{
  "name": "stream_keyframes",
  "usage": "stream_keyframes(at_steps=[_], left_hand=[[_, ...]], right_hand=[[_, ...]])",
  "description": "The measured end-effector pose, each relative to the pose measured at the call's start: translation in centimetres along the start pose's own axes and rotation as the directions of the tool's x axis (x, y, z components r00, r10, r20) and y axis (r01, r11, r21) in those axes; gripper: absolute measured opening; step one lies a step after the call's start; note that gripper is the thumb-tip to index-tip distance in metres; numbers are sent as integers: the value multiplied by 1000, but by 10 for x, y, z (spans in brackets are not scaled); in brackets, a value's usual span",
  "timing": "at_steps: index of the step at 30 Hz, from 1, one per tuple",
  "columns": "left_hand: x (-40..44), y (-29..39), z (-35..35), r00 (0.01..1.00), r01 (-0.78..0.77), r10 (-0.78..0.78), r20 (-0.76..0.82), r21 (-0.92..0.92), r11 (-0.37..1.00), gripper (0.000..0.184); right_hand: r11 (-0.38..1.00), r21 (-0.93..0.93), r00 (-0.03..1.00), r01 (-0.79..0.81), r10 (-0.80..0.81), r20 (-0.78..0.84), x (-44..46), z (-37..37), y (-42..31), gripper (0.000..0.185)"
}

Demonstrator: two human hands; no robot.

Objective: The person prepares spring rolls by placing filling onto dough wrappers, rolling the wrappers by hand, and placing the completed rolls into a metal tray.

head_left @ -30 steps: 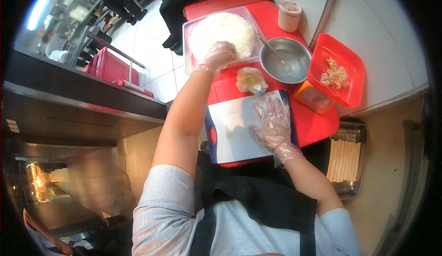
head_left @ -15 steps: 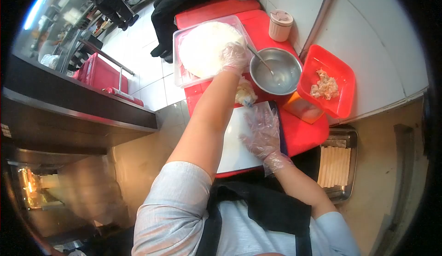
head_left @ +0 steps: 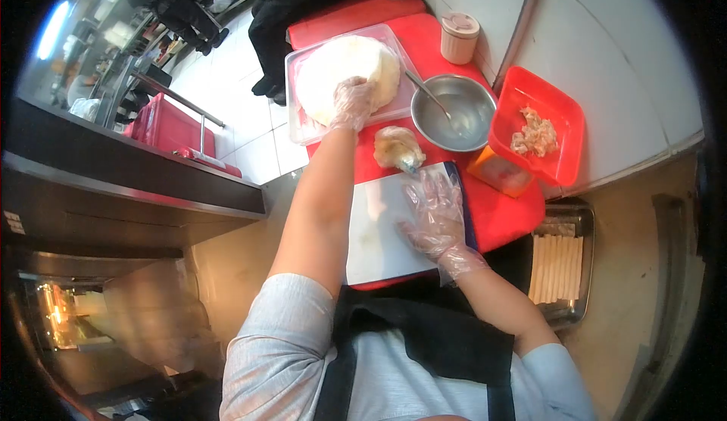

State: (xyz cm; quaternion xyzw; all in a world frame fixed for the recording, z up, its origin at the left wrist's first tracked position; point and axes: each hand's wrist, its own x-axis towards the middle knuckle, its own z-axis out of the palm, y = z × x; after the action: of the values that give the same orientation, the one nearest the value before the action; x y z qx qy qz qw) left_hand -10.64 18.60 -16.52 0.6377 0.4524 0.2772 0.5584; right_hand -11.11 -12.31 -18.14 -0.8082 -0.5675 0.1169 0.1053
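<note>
My left hand (head_left: 354,104), in a clear plastic glove, reaches over a shallow clear plastic container (head_left: 295,122). Its fingers are bent and pinched at the near edge of a stack of thin, round, white spring roll wrappers (head_left: 341,61). My right hand (head_left: 438,213), also gloved, lies flat with fingers spread on a white cutting board (head_left: 375,228). Just beyond the board sits a crumpled clear bag (head_left: 397,148) with pale yellowish contents and a bluish end. A steel bowl (head_left: 473,107) of cloudy liquid holds a spoon (head_left: 428,91).
A red basket (head_left: 572,137) with shredded filling (head_left: 538,133) rests tilted on an orange box (head_left: 500,175). A lidded cup (head_left: 460,38) stands by the tiled wall. Low at right, a metal tray (head_left: 581,300) holds several pale rolls (head_left: 556,269). People stand beyond the red table (head_left: 507,213).
My left hand has moved left and slightly down along the wrapper stack, uncovering the crumpled bag. My right hand stays flat on the board.
</note>
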Motion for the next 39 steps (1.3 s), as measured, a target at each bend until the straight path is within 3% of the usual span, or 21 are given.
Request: stream_keyframes(at_steps=[1,3,4,6,8,10,12,14,16,17,18,19,20,23,26,29,32,35,38,39], left_hand=[[2,-3,-4,999,0,10,46,-218,976,23],[4,-12,-9,998,6,22,63,-404,915,20],[3,-13,-10,997,7,31,68,-496,868,18],[8,-18,-10,999,5,18,35,-578,816,21],[10,-23,-14,998,34,-1,55,-602,797,25],[8,-24,-23,992,86,-15,128,-568,818,28],[32,-59,-24,945,-306,322,60,-189,933,30],[31,-59,-25,935,-339,349,63,-131,932,31],[24,-48,-24,991,-35,86,101,-428,903,32],[27,-49,-27,979,-194,204,23,-216,957,33],[26,-51,-27,989,-110,139,48,-389,915,35],[17,-43,-26,993,-22,81,84,-547,837,38],[13,-38,-25,991,65,34,131,-682,728,40],[13,-28,-25,980,-3,113,165,-555,832,40],[11,-31,-25,994,-94,109,21,-369,925,43],[15,-38,-32,989,54,32,143,-561,826,42],[16,-45,-31,988,69,44,148,-678,731,38],[15,-45,-31,970,154,42,238,-745,650,31],[15,-43,-31,931,208,113,347,-759,617,26],[15,-42,-32,940,210,74,333,-737,642,24]], right_hand=[[1000,-9,998,17,-17,-64,1,0,-1,71],[998,-36,982,49,-55,-179,-1,1,-2,66],[993,84,983,78,-63,-171,7,-2,-1,59],[940,317,985,123,-78,-152,36,-11,-3,47],[861,401,901,314,-136,-413,74,-30,-16,34],[745,424,749,515,-150,-645,117,-49,-31,22],[552,717,833,425,71,-549,165,-39,-29,29],[738,627,860,250,128,-494,199,-53,-27,42],[834,539,870,116,176,-460,224,-57,-29,52],[855,513,873,74,194,-448,235,-50,-28,55],[874,486,873,31,213,-439,245,-42,-26,58],[921,388,831,-49,253,-496,259,-27,-19,44],[917,391,863,-75,256,-435,259,-31,-20,40],[867,475,901,-150,318,-296,264,-30,-14,27],[894,440,912,-83,246,-327,257,-36,-13,30],[870,493,906,-3,211,-368,258,-30,-8,32],[916,396,882,-68,241,-405,266,-20,-4,36],[865,499,851,52,223,-475,273,-7,-1,47],[808,585,896,68,209,-392,266,-15,-3,42],[857,509,879,81,179,-441,262,-17,-4,40]])
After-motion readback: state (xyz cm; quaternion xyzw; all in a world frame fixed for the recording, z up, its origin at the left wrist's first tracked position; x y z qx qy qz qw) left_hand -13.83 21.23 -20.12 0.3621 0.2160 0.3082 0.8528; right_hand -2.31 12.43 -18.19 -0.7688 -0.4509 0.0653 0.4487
